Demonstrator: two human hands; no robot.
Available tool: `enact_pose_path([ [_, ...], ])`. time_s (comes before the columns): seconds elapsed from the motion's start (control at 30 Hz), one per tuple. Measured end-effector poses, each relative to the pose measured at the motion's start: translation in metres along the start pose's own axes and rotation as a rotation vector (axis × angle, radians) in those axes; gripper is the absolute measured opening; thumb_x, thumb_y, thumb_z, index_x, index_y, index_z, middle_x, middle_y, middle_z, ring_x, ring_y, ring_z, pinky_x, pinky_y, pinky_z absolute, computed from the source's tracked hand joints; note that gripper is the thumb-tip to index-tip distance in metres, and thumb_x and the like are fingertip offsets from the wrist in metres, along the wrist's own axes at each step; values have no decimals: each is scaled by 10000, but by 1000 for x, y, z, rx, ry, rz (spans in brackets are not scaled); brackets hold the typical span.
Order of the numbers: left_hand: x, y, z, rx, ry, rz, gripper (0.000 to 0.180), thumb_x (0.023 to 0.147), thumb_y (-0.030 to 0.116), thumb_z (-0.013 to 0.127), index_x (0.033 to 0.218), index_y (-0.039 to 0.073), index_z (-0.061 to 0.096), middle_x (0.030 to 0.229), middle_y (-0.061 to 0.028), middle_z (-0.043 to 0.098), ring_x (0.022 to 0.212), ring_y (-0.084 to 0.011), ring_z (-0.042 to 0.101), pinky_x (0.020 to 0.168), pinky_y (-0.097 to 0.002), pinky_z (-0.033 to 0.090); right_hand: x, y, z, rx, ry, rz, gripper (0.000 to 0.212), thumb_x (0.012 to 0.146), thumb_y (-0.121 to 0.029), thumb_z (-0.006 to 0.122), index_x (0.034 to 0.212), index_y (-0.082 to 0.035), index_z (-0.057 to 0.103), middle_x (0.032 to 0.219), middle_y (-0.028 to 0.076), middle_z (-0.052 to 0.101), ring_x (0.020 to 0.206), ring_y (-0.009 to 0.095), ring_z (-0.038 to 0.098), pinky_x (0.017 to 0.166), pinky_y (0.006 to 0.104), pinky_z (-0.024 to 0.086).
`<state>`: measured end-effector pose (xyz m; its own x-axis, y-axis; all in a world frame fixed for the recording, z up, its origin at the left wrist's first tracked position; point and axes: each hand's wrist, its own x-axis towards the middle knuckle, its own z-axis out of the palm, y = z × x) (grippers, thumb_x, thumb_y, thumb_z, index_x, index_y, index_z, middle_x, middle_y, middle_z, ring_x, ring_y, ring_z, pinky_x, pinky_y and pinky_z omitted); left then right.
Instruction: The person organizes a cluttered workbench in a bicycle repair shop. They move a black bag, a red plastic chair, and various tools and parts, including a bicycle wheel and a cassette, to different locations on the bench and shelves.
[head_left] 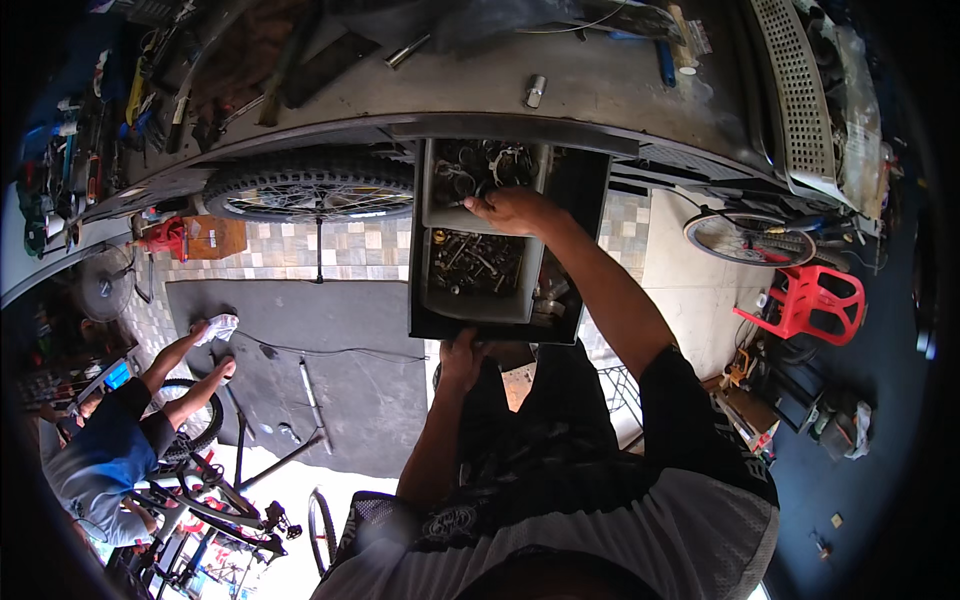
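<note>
A dark drawer [595,215] is pulled out from under the workbench in front of me. Inside it sits a grey tray [430,262] split into two compartments. The far one holds ring-shaped metal parts [458,183], the near one a heap of bolts and small hardware [475,258]. My left hand [461,360] is closed on the drawer's front edge. My right hand [515,211] reaches over the tray's divider into the far compartment, fingers bent and pinched among the ring parts. What sits between its fingertips is too small to make out.
Tools and a metal socket [536,91] lie on the workbench top [460,95]. A bicycle wheel [310,190] is beneath it on the left. At lower left, a person [110,460] works by a bicycle frame [220,510] beside a grey mat [350,390]. A red chair [815,303] stands right.
</note>
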<state>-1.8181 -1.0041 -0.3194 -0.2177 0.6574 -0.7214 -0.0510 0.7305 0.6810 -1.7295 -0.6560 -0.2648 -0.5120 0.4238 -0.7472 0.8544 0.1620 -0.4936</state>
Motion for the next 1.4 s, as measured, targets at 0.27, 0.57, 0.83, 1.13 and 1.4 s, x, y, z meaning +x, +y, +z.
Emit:
enact_pose_path([
  [0.27,12,-35,5,-767,-25,-175,240,1007,178,718,1170,33,619,1134,-93,693,1154,-231,645,1099,-456,459,74,51,-33,352,-49,-275,627,1055,-29,415,1672,-115,351,1602,201,514,1451,330,538,1217,378,415],
  [0.57,17,-61,2,408,23,325,219,1011,151,701,1188,45,628,1129,-97,705,1114,-252,677,1020,-471,526,-3,30,-39,234,296,-338,586,1047,17,482,1612,-136,467,1477,188,632,1205,252,703,1050,380,541],
  [0.83,29,-80,21,-635,34,-6,235,994,101,638,1208,7,609,1202,-139,655,1060,-315,687,1024,-539,579,-88,-6,57,181,11,-223,375,1035,-161,585,1395,-101,673,1330,156,714,1222,324,692,1062,456,546],
  [1.13,18,-49,7,-277,21,82,234,1010,125,656,1217,23,621,1185,-112,648,1110,-247,633,1044,-472,558,-25,13,146,-708,312,-607,409,1015,-266,576,1390,-168,706,1711,75,409,1586,288,356,1309,548,246],
  [1.4,16,-45,11,303,30,268,246,961,139,780,1154,49,657,1068,-56,683,1000,-225,666,1007,-430,528,-77,4,105,-989,-46,-242,388,969,-265,619,1256,-65,787,1529,210,551,1457,338,475,1223,551,307],
])
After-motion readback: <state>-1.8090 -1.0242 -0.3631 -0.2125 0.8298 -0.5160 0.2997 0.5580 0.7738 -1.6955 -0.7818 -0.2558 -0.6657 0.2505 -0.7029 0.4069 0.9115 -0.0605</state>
